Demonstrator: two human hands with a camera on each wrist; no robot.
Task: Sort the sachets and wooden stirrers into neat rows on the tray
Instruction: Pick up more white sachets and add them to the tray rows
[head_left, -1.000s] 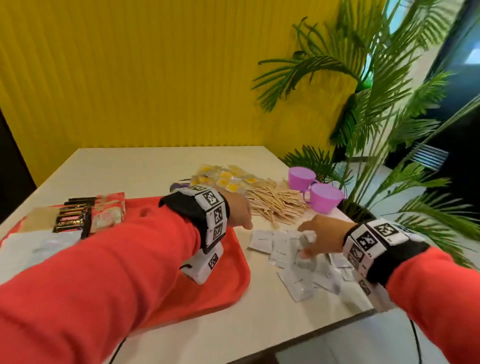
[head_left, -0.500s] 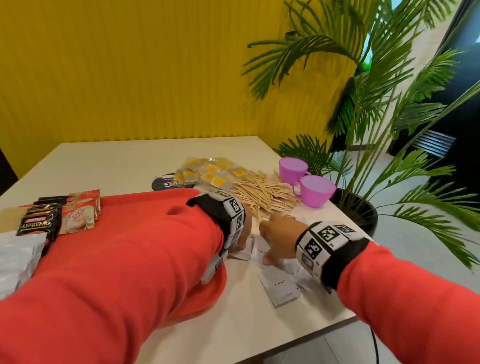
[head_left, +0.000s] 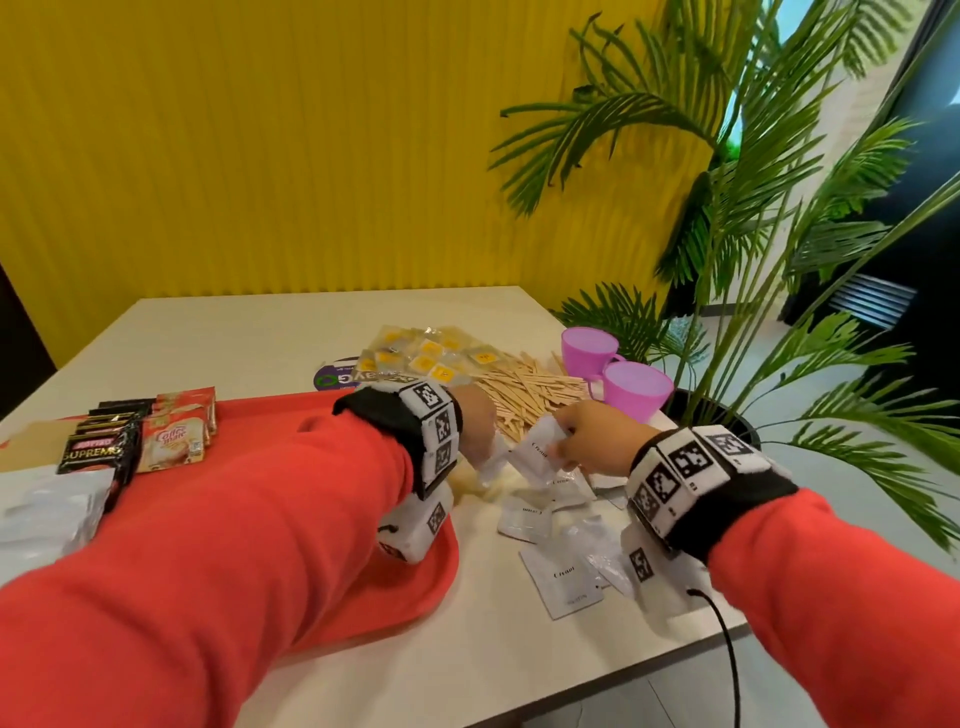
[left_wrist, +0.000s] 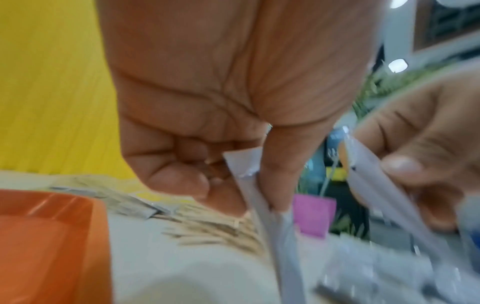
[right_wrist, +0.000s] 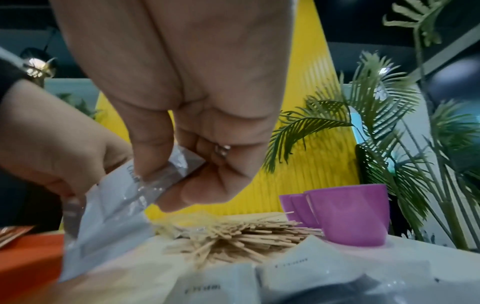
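The right hand (head_left: 592, 436) pinches a white creamer sachet (head_left: 537, 451) by its top corner, thumb on one face and curled fingers (right_wrist: 205, 185) behind it, so the packet hangs tilted above the table (head_left: 467, 649). The left hand (head_left: 475, 423) holds a second white sachet (left_wrist: 259, 197), pinched between thumb and curled fingers (left_wrist: 182, 174); the two held packets sit just beside each other, the hands close together. Directly below the fingers lies a loose scatter of white sachets (head_left: 563, 582), overlapping and reaching toward the table's near edge. Beyond the fingertips a heap of wooden stirrers (head_left: 524, 395) fans out, with clear yellow-labelled sachets (head_left: 431, 353) past it and two purple cups (head_left: 631, 387) to the right, close to the table's right edge. To the left of the fingers the red tray (head_left: 415, 587) has its rounded corner rim just beside the scatter; its middle is bare where the sleeve does not cover it, and coffee and creamer sachets (head_left: 171, 441) stand in rows at its far left.
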